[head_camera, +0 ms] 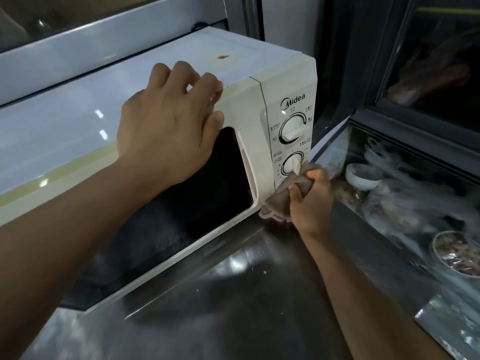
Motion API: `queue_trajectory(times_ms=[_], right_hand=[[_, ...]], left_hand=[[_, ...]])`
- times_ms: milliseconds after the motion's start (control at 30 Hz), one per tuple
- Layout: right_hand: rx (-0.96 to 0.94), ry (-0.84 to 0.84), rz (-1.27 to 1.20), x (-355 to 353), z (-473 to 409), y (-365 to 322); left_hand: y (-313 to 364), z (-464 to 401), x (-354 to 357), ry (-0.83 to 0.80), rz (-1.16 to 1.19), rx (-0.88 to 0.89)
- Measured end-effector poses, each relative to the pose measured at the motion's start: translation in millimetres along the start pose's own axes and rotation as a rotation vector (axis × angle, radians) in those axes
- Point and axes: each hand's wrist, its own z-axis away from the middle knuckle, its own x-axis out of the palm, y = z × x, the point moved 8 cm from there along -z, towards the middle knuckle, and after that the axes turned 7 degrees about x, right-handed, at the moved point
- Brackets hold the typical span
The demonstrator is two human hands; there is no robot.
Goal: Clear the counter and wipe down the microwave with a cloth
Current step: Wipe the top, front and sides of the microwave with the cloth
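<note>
A cream-white microwave [78, 131] stands on a steel counter [233, 302], its dark door window facing me. My left hand [168, 126] rests on the top front edge above the door, fingers spread over the top. A small brown stain [222, 57] marks the top panel behind those fingers. My right hand [310, 201] is closed around a bunched grey-brown cloth [279, 196]. The cloth presses against the lower part of the control panel, just under the lower of its two dials [293, 163].
To the right of the microwave, behind a dark frame, a glass-fronted case holds a white bowl [363, 175], plastic-wrapped food and a metal bowl [457, 253] of chopped food. A window ledge runs behind the microwave. A few crumbs lie on the counter.
</note>
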Motion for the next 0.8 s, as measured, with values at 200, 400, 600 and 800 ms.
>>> queue_trajectory(times_ms=[200,400,600,800], right_hand=[[-0.056,-0.083,0.043,2.8,32.0,-22.6],[-0.142,0.023,-0.025,-7.3,37.9,-56.7],[-0.141,0.075,-0.075,4.2,43.7,-31.4],[0.097,-0.010,-0.005,21.0,24.6,29.7]], left_hand=[[0.7,0.1,0.0,-0.018,-0.007,0.007],[-0.1,0.6,0.3,-0.034,0.010,0.006],[-0.6,0.5,0.6,-0.020,0.019,0.003],[0.7,1.2,0.1,-0.011,-0.014,0.022]])
